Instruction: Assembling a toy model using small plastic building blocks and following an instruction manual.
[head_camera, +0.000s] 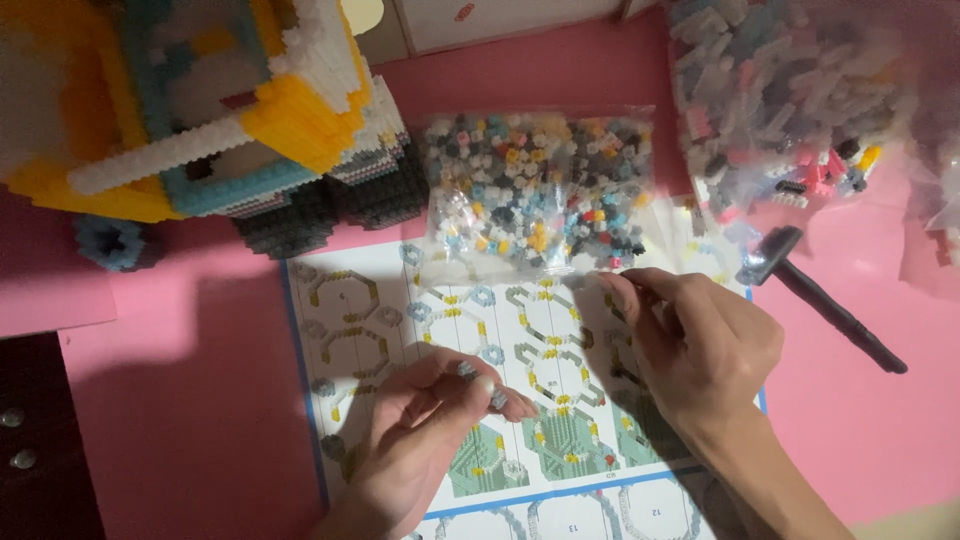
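Both my hands over the instruction sheet (400, 300), small bricks pinched.

My left hand (425, 430) lies palm-up, fingers curled, thumb and forefinger nipping a tiny grey brick (468, 371). My right hand (700, 345) arches knuckles-up, fingertips closed at the lower edge of the clear bag of mixed bricks (535, 190); what it grips I cannot tell. A small black hammer (820, 295) lies just right.

- We see a pink table (180, 400).
- On it lies our white instruction sheet (520, 330), blue-edged, with green, yellow and grey diagrams.
- Above the sheet: a yellow, white and teal brick model (200, 110).
- Right of the sheet: a black hammer (820, 295).
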